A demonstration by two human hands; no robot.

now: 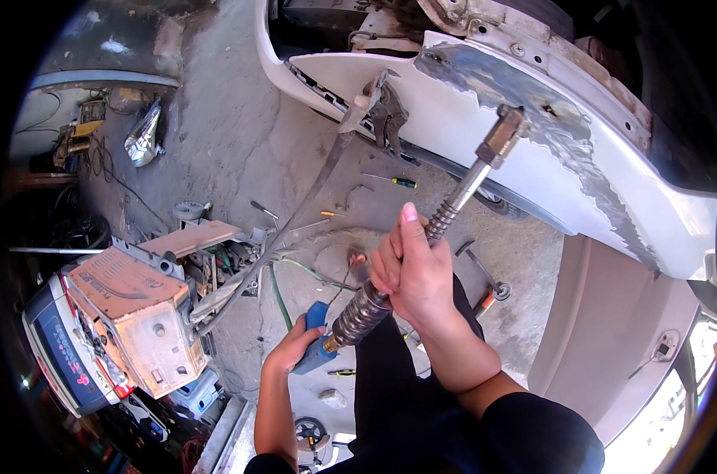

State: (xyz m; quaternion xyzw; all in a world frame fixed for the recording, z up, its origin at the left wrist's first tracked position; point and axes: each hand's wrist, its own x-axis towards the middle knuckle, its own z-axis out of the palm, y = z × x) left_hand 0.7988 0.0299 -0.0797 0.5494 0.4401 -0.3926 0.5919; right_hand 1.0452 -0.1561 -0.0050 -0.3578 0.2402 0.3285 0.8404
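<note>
A long slide-hammer dent puller (362, 317) slants across the middle, from a blue handle at lower left up to a brown metal head at upper right. My left hand (291, 346) is closed around the blue handle (315, 316). Farther up, my right hand (414, 268) wraps round the shaft between two coil springs, thumb pointing up along it. The tool's head appears in front of a white car panel (358, 75) with a scraped bare-metal patch (560, 110); whether they touch I cannot tell. Locking pliers (388, 118) with a thick cable are clamped at the panel's lower edge.
At left stands a dusty orange-and-white machine box (137, 304), its thick cable (315, 186) running to the pliers. A screwdriver (402, 182), a hammer (473, 257) and other tools lie on the concrete floor. A beige panel (611, 332) is at right.
</note>
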